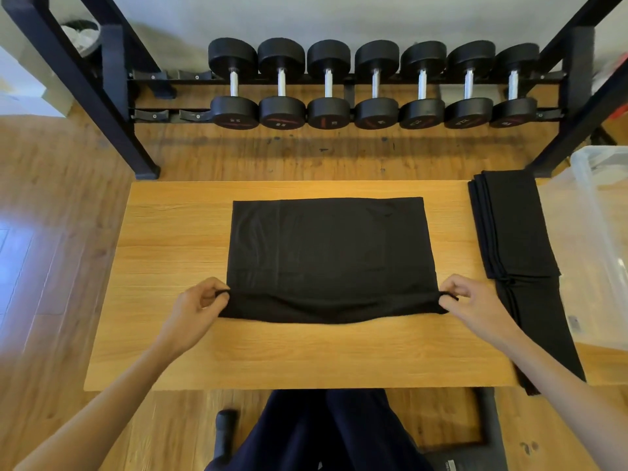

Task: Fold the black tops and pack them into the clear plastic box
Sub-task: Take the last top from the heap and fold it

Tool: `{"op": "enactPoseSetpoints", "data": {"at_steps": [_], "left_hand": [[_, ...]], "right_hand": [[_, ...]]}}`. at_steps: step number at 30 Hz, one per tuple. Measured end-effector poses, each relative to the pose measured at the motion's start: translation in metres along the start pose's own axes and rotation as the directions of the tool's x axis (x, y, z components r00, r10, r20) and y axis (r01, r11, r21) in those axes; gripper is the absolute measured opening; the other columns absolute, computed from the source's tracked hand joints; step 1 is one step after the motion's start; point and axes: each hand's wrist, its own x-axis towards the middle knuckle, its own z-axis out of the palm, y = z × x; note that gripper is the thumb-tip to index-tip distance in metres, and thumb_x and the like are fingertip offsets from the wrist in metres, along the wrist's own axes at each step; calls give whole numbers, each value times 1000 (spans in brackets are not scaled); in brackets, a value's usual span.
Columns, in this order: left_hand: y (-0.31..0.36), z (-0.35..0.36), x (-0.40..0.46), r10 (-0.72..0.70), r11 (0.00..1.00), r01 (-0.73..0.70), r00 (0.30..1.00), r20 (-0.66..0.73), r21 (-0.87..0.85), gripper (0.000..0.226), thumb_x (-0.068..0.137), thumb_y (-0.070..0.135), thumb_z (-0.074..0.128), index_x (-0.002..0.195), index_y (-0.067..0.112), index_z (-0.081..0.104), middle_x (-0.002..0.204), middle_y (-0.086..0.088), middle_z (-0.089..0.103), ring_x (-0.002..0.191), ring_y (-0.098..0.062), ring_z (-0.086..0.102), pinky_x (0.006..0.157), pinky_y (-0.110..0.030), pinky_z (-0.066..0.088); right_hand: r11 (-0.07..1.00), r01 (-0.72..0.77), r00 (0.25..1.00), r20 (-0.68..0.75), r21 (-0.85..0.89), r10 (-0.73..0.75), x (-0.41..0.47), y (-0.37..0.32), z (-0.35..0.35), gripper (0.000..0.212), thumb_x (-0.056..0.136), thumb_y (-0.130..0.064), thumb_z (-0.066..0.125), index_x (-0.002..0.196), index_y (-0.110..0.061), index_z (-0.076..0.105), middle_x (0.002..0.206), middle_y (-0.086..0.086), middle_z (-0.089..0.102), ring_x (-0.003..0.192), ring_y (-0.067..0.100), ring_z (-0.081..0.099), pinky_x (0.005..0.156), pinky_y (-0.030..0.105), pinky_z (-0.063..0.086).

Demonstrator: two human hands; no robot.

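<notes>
The left hand pinches the near left corner of a black top, thumb and curled fingers closed on the fabric. The top lies spread as a rectangle on the wooden table, between the two hands and stretching away from them; its near edge is lifted and sags in the middle. The right hand pinches the near right corner the same way. Beyond the hands, past the table's far edge, seven black dumbbells sit in a row on a black rack; red marks and pale numerals on their ends are too blurred to read. To the right of the right hand, a stack of folded black tops lies on the table's edge, with more black fabric hanging below it; their number cannot be counted. Further right stands one clear plastic box, bearing a small label too small to read.
</notes>
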Motion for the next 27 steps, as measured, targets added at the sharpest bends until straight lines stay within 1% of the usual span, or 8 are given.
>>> {"op": "enactPoseSetpoints", "data": {"at_steps": [2, 5, 9, 12, 17, 21, 25, 27], "left_hand": [[15, -2, 14, -37, 993, 34, 999, -25, -110, 17, 98, 12, 55, 85, 12, 65, 72, 5, 66, 74, -8, 61, 69, -16, 43], [38, -2, 33, -70, 974, 55, 996, -60, -222, 22, 101, 18, 52, 87, 7, 66, 72, 7, 71, 71, 1, 65, 66, -8, 46], [54, -4, 61, -154, 937, 116, 984, -93, -329, 26, 99, 28, 55, 93, 6, 67, 77, 6, 74, 74, -2, 68, 76, -23, 53], [67, -7, 79, -196, 915, 134, 972, -129, -381, 25, 98, 29, 57, 95, 7, 68, 74, 8, 73, 74, -4, 68, 72, -25, 53], [92, -11, 101, -279, 840, 171, 950, -139, -515, 20, 94, 28, 64, 97, 9, 69, 85, -1, 74, 86, -16, 68, 81, -28, 56], [112, 0, 97, -287, 796, 197, 955, -72, -572, 28, 89, 23, 70, 109, 4, 66, 100, -14, 75, 99, -25, 71, 89, -33, 57], [135, 30, 79, -216, 806, 145, 975, -58, -574, 25, 87, 16, 71, 108, 5, 66, 94, -15, 72, 93, -22, 70, 72, -21, 58], [145, 48, 70, -182, 835, 116, 981, -70, -539, 17, 87, 15, 72, 103, 9, 69, 92, -16, 68, 89, -21, 69, 70, -21, 58]], "right_hand": [[993, -39, 999, -18, 114, 42, 16, -10, -7, 14, 91, -3, 57, 78, -4, 60, 69, 17, 62, 55, 4, 49, 61, 20, 40], [969, -67, 995, -51, 238, 82, 41, -23, -14, 12, 94, -10, 58, 89, -8, 69, 81, 8, 72, 77, 10, 62, 71, 18, 43], [914, -103, 987, -76, 393, 144, 74, -33, -22, 14, 94, -17, 63, 105, -14, 71, 100, 1, 73, 95, 10, 67, 75, 17, 48], [880, -104, 986, -66, 464, 152, 91, -48, -30, 8, 91, -16, 66, 97, -20, 70, 98, 1, 73, 92, 11, 68, 70, 15, 52], [854, -133, 980, -60, 504, 189, 116, -66, -39, 10, 88, -16, 71, 91, -25, 65, 98, -1, 73, 96, 13, 68, 90, 31, 52], [850, -98, 972, -135, 517, 194, 114, -77, -34, 4, 90, -20, 69, 91, -18, 72, 94, -2, 75, 91, 12, 71, 81, 27, 55], [857, 22, 964, -239, 515, 118, 91, -97, -11, 16, 89, -21, 70, 81, -34, 67, 80, -15, 70, 82, 3, 67, 65, 13, 53], [871, 85, 963, -265, 483, 53, 79, -105, 6, 23, 89, -19, 70, 78, -39, 65, 68, -21, 69, 75, -3, 66, 64, 13, 53]]}}
